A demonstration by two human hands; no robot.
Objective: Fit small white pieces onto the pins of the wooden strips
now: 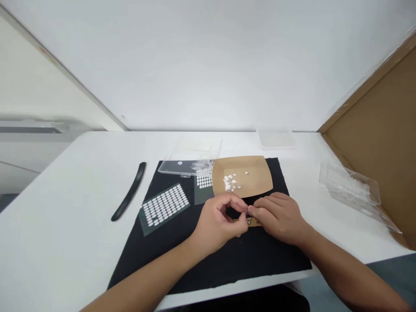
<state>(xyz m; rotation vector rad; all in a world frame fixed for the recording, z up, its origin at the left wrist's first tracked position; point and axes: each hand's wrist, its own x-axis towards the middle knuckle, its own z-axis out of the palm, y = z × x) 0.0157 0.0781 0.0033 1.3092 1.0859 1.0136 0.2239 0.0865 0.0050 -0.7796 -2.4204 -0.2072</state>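
Note:
Over a black mat (208,264), my left hand (224,216) pinches a tiny dark object between thumb and index finger; it is too small to name. My right hand (279,216) meets it from the other side, its thumb and fingertips drawn together at the same small object. Below the fingertips lies a yellowish strip (253,222) with small shiny pieces on it, partly covered by both hands. Just beyond them stands a brown paper tray (256,173) holding loose white bits. A green-backed sheet of white oval stickers (165,206) lies left of my left hand.
A second sticker sheet (202,195) is partly under the tray. An open clear plastic case (172,168) sits behind it. A black curved strip (129,193) lies at left. Clear containers (276,139) stand at the back and at right (352,186), beside a cardboard panel (377,130).

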